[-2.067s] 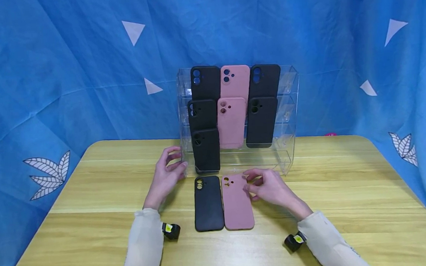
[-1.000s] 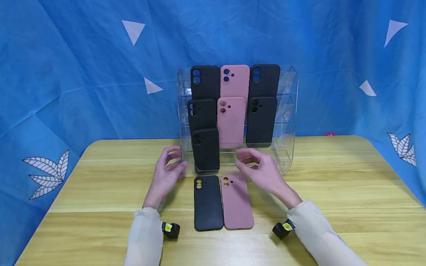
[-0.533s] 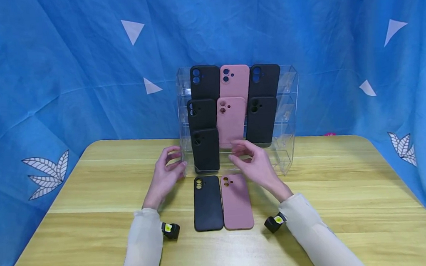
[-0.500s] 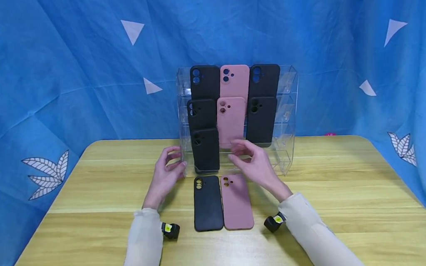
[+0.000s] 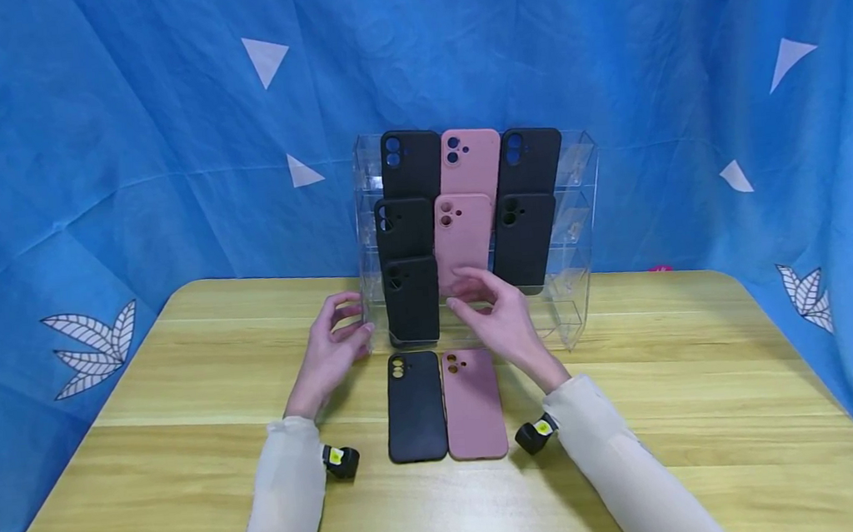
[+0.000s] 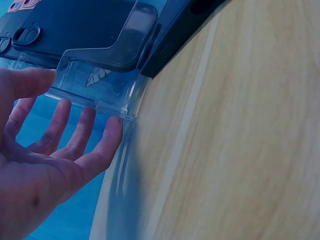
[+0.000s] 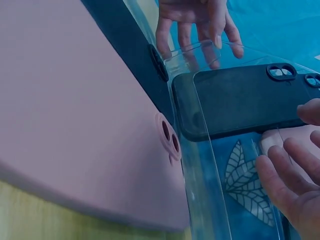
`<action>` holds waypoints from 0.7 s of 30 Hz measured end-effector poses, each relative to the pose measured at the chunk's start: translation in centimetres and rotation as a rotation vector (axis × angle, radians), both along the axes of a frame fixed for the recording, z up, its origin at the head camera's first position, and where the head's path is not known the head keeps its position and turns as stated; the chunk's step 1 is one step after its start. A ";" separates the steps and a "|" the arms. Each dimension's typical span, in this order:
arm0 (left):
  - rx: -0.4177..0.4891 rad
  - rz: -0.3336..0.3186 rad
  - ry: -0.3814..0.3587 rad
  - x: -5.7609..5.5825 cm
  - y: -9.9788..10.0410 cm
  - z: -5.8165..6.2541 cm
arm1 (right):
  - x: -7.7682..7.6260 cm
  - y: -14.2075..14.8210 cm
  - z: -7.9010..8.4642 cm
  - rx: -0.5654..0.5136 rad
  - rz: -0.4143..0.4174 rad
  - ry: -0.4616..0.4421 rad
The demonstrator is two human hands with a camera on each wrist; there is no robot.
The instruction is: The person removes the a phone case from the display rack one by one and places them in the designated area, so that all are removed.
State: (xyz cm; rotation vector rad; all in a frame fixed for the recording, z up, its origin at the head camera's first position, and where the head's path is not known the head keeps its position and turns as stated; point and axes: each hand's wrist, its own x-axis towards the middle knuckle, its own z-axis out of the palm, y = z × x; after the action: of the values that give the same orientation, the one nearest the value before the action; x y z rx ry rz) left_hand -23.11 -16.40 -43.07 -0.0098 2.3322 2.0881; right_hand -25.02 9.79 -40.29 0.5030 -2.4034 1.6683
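Observation:
A clear acrylic display rack (image 5: 487, 318) stands at the back of the table, carrying black and pink phone cases in tiers. My left hand (image 5: 331, 344) is at its left side; in the left wrist view the fingertips lie right at the clear side wall, fingers spread. My right hand (image 5: 501, 314) is over the rack's bottom tier, thumb and fingers parted with nothing between them. Its fingertips overlap the lower end of the middle-tier pink case (image 5: 463, 230). To its left, a black case (image 5: 412, 309) stands in the bottom tier, also seen in the right wrist view.
A black phone case (image 5: 415, 409) and a pink phone case (image 5: 475, 408) lie side by side on the wooden table (image 5: 188, 485) before the rack. A blue curtain (image 5: 159, 112) hangs behind. Each wrist carries a small black camera.
My right hand has left the pink case on the table and moved forward and left to the rack's lower middle. The left hand has stayed at the rack's side.

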 end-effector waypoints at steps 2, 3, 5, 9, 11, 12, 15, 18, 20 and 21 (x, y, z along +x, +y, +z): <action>-0.003 0.000 0.000 0.0 -0.1 0.0 | -0.1 -0.2 0.0 -0.023 0.009 0.000; -0.004 0.000 0.000 0.0 -0.1 0.0 | -0.2 -0.4 0.0 -0.036 0.013 -0.001; -0.006 0.000 0.000 0.0 -0.1 0.0 | -0.3 -0.6 -0.1 -0.056 0.021 0.003; -0.007 0.004 -0.003 0.0 -0.1 0.0 | -0.4 -1.0 -0.2 -0.068 0.022 0.020; -0.005 0.005 -0.002 0.0 -0.1 0.0 | -0.5 -1.3 -0.2 -0.067 0.013 0.029; -0.005 0.005 -0.002 0.0 -0.1 -0.1 | -0.5 -1.4 -0.2 -0.070 0.007 0.030; 0.000 0.005 0.002 0.1 0.0 0.0 | -0.6 -1.7 -0.1 -0.076 -0.011 0.029; 0.004 0.004 0.006 0.1 0.0 0.0 | -0.7 -2.0 -0.1 -0.079 -0.032 0.028; 0.002 0.004 0.008 0.1 0.0 0.0 | -0.7 -2.1 0.0 -0.080 -0.046 0.024; 0.000 0.003 0.009 0.1 0.0 0.0 | -0.8 -2.2 0.0 -0.078 -0.055 0.023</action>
State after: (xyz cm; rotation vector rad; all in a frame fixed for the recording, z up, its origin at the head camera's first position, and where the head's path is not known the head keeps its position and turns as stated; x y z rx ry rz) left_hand -23.03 -16.40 -43.05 -0.0033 2.3388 2.0941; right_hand -25.77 7.56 -40.28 0.4372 -2.3037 1.7155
